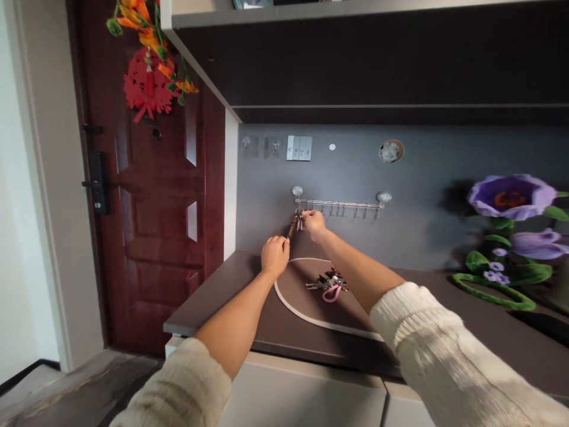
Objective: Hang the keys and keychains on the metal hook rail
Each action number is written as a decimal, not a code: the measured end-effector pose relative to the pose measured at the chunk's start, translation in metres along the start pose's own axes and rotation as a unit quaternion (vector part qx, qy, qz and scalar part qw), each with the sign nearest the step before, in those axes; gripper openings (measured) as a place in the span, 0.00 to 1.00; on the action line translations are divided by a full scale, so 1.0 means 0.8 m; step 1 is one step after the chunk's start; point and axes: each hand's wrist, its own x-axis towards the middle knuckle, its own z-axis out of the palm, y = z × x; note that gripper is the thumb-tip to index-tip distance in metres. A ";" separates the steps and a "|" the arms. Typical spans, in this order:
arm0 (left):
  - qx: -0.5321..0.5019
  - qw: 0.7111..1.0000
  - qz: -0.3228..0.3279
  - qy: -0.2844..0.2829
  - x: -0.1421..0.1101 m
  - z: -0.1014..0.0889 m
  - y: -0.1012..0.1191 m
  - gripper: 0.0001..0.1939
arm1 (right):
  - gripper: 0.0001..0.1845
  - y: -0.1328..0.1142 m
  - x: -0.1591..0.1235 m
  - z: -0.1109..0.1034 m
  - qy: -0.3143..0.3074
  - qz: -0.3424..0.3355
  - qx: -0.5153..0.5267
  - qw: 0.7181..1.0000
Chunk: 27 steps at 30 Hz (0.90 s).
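Observation:
At the left end of a chrome hook rail (pixel 340 203) hangs a bunch of keys (pixel 299 223) on a ring. My right hand (pixel 315 226) pinches the ring close to the first hook; whether the ring sits on the hook is too small to tell. A dark strap with light markings (pixel 292 228) runs down from the keys, and my left hand (pixel 275 256) is closed around its lower end. Below, a second bunch of keys with a pink loop (pixel 331 290) lies on a round-edged mat bordered by a pale cord (pixel 306 319).
A shelf (pixel 355 65) overhangs the counter (pixel 213 296). Purple artificial flowers (pixel 511 198) stand at right. Two small clear hooks (pixel 275 146), a switch panel (pixel 299 148) and a round wall hole (pixel 392 152) are above the rail. A dark red door (pixel 155 237) is at left.

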 end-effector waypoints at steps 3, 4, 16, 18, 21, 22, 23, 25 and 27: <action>0.030 1.000 0.009 0.002 0.000 0.001 0.002 0.14 | 0.11 0.005 0.007 0.008 0.054 0.034 -0.001 0.998; 0.047 0.999 0.009 -0.002 0.000 0.000 0.003 0.14 | 0.11 0.006 0.009 0.009 0.076 0.049 -0.001 0.996; 0.157 0.987 0.022 -0.013 0.000 -0.001 0.008 0.16 | 0.10 0.020 0.015 0.019 0.164 0.107 0.012 0.981; 0.156 0.987 0.024 -0.013 0.000 -0.001 0.007 0.16 | 0.10 0.024 0.015 0.019 0.153 0.106 0.015 0.982; 0.154 0.988 0.027 -0.014 0.000 -0.001 0.007 0.16 | 0.10 0.031 0.015 0.018 0.134 0.095 0.016 0.986; 0.153 0.988 0.028 -0.014 0.000 -0.001 0.007 0.16 | 0.10 0.033 0.015 0.018 0.127 0.090 0.016 0.988; 0.153 0.988 0.029 -0.014 0.001 -0.001 0.007 0.16 | 0.10 0.035 0.015 0.018 0.120 0.084 0.016 0.989; 0.153 0.988 0.030 -0.015 0.001 -0.001 0.007 0.16 | 0.10 0.037 0.015 0.017 0.111 0.079 0.017 0.991; 0.151 0.988 0.031 -0.014 0.001 -0.001 0.007 0.16 | 0.09 0.038 0.014 0.017 0.110 0.086 0.021 0.990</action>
